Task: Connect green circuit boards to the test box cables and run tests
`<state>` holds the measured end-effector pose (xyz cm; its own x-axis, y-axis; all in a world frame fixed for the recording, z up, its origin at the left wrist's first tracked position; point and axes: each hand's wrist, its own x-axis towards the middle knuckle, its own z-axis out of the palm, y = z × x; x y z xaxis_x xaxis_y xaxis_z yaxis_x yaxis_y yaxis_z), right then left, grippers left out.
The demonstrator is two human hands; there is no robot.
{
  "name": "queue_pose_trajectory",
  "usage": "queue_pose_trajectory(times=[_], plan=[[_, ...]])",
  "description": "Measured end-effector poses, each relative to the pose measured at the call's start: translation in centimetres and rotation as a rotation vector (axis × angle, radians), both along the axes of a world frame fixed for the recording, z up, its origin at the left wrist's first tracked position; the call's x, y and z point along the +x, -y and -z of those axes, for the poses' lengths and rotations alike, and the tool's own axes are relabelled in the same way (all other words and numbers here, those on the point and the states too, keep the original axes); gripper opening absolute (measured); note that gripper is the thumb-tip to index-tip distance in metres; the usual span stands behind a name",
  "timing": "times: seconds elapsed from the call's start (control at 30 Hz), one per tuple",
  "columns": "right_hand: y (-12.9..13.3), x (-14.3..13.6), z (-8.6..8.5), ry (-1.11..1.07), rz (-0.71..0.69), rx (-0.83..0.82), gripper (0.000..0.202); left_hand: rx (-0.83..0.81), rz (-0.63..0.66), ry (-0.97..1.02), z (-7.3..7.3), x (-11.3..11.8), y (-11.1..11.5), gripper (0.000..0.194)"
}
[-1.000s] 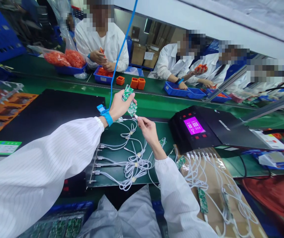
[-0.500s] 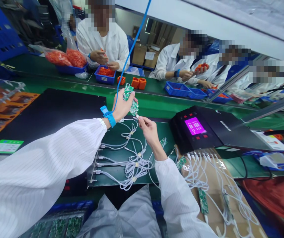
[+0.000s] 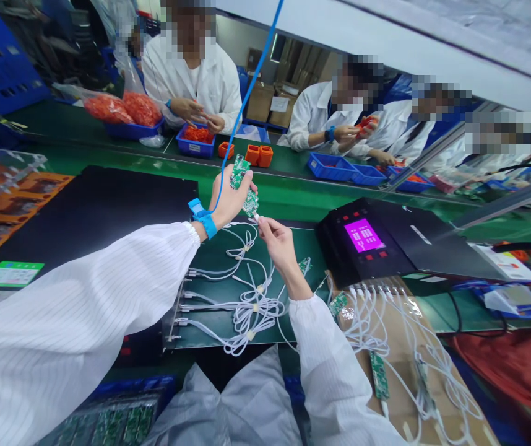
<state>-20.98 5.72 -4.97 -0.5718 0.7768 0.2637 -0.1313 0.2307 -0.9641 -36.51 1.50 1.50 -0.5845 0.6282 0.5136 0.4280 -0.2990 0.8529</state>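
Note:
My left hand [image 3: 232,195] is closed around a green circuit board [image 3: 250,203], its upper end poking out above the thumb. A blue wrist strap [image 3: 206,222] with a blue cord is on that wrist. Just below, my right hand [image 3: 275,241] pinches a white cable plug [image 3: 257,217] at the board's lower end. Whether the plug is fully seated in the board I cannot tell. Beneath both hands, bundled white cables [image 3: 255,308] lie on the green bench, several of them running to a metal connector panel [image 3: 176,313] on the left.
A black tester [image 3: 362,241] with a lit magenta screen stands at the right, its white cables trailing over cardboard [image 3: 414,347] with more boards [image 3: 379,375]. A wide black case [image 3: 135,204] fills the left. Across the bench, co-workers sit behind blue bins [image 3: 195,147] of orange parts.
My hands, the board and the plug stay nearly in place. Across the bench, co-workers' hands shift slightly over the orange parts.

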Motion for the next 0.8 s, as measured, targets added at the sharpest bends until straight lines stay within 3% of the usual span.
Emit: queue_pose_trajectory(times=[0.47,0.6,0.8], plan=[[-0.6,0.2,0.4,0.010,0.030,0.026,0.050,-0.082,0.080,-0.059,-0.2,0.4,0.5,0.020],[-0.7,0.2,0.8,0.031,0.001,0.014,0.053,-0.092,0.127,0.071,-0.2,0.4,0.3,0.019],[-1.4,0.7,1.5,0.066,0.004,-0.036,0.055,-0.084,0.117,0.284,1.0,-0.8,-1.1,0.023]])
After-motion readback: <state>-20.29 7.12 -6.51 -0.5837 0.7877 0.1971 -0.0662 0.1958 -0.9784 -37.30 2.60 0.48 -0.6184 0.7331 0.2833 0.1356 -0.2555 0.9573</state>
